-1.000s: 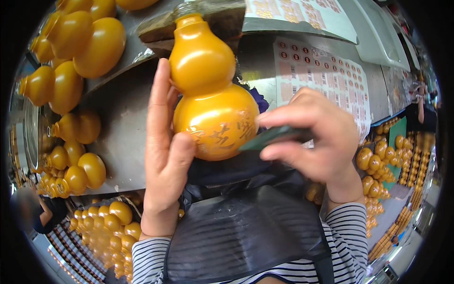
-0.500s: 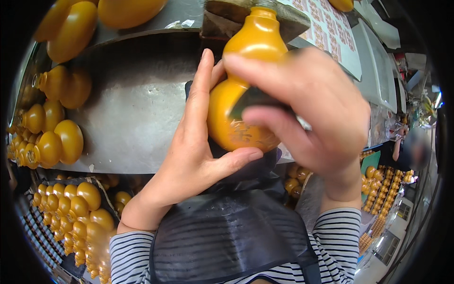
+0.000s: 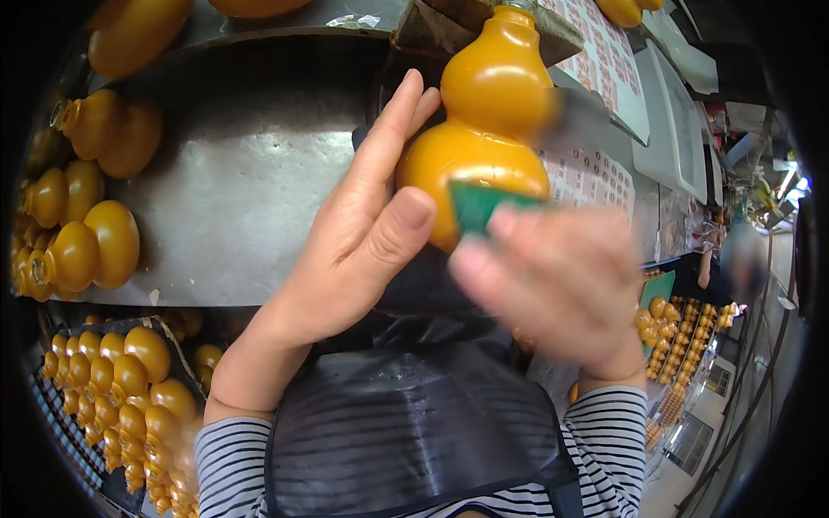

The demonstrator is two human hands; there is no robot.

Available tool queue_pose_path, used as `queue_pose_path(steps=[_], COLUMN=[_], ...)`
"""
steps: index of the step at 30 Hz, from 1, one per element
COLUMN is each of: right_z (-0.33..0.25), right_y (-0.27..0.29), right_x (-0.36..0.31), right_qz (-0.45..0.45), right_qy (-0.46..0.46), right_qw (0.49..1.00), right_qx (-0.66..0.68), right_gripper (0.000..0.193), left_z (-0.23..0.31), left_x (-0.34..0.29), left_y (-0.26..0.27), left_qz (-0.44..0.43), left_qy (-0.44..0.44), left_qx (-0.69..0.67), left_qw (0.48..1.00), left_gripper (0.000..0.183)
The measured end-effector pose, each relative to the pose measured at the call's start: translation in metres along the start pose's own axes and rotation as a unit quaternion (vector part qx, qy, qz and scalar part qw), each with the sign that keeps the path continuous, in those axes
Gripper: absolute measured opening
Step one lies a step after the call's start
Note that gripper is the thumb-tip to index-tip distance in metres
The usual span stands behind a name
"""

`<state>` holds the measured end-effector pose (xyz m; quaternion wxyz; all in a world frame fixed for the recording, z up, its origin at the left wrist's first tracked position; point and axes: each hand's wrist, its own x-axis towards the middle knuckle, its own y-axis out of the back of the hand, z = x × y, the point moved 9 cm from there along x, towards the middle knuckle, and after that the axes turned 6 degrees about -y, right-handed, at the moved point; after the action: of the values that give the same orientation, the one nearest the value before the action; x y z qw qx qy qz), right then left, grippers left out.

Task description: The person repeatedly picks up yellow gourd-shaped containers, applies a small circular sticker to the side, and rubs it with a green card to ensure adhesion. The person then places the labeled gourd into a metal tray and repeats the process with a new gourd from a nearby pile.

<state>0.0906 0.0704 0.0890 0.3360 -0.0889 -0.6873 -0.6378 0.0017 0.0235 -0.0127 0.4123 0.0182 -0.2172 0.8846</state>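
Lowered right hand (image 3: 553, 293) (blurred) rubs gourd (image 3: 484, 138); left hand (image 3: 363, 233) cradles.

Bare metal tabletop (image 3: 233, 198) open left of hands, gourd rows (image 3: 78, 242) crowding far left edge

Left hand (image 3: 363, 233) cradling gourd (image 3: 484, 129), seemingly.

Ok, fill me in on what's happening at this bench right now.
A person in striped sleeves and a dark apron steadies an orange gourd-shaped bottle with the left hand, palm and thumb against its lower bulb. The right hand, blurred by motion, presses a small green pad against the bottle's front. More orange gourd bottles lie on the metal table and fill trays below.
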Motion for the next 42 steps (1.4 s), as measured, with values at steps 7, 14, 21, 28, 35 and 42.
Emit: queue_pose_path(steps=[7,14,21,28,35,42], right_z=[-0.021,-0.011,0.082,0.085,0.097,0.108], right_y=[0.002,0.002,-0.025,0.000,-0.003,-0.007], right_x=[-0.043,-0.074,-0.087,-0.036,0.007,-0.007], right_qz=[0.101,0.107,0.148,0.010,-0.010,0.013], right_qy=[0.012,0.022,-0.402,-0.264,-0.208,-0.319], right_qw=[0.995,0.994,0.803,0.919,0.935,0.908], right_qx=[0.018,0.019,0.415,0.292,0.286,0.272], right_gripper=[0.016,0.016,0.014,0.038,0.044,0.029], left_z=[0.006,0.001,-0.004,0.012,0.016,0.025], left_x=[0.000,0.001,0.001,0.007,0.012,0.039], left_y=[0.001,-0.007,-0.014,-0.006,-0.010,-0.021], left_qz=[-0.021,-0.007,0.039,-0.001,-0.023,-0.027], left_qy=[-0.024,-0.005,0.038,-0.020,0.007,-0.034], left_qx=[0.115,0.157,0.107,0.328,0.367,0.385], left_qw=[0.993,0.988,0.993,0.944,0.930,0.922], left_gripper=[0.103,0.112,0.128,0.130,0.119,0.097])
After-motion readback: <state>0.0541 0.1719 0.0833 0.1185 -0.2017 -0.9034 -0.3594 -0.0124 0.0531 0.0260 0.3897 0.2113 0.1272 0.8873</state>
